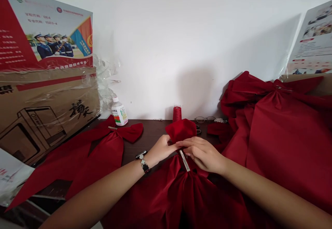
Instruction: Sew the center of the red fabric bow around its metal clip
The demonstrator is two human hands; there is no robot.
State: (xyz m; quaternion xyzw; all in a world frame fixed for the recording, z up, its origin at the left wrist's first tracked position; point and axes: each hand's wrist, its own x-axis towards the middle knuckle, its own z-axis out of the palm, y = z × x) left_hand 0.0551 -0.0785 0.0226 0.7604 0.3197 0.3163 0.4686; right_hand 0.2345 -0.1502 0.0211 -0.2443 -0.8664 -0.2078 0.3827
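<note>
A dark red fabric bow (178, 187) lies in front of me, its long tails spreading toward my body and one loop standing up beyond my hands. My left hand (163, 149) grips the bow near its middle, thumb on top and the other fingers mostly hidden behind cloth. From the other side my right hand (203, 153) is closed on the same bow, its fingers bent over the gathered part and its fingertips meeting my left thumb. Just below the fingertips a silver metal clip (185, 161) sits at the centre, over the gathers.
Another red bow (109, 142) lies left, beside a white bottle (119, 111). A stack of red bows (280, 125) rises at right. Against the wall stand a red thread spool (177, 113) with needles on top and glasses (204, 119). A cardboard box (49, 108) borders the left.
</note>
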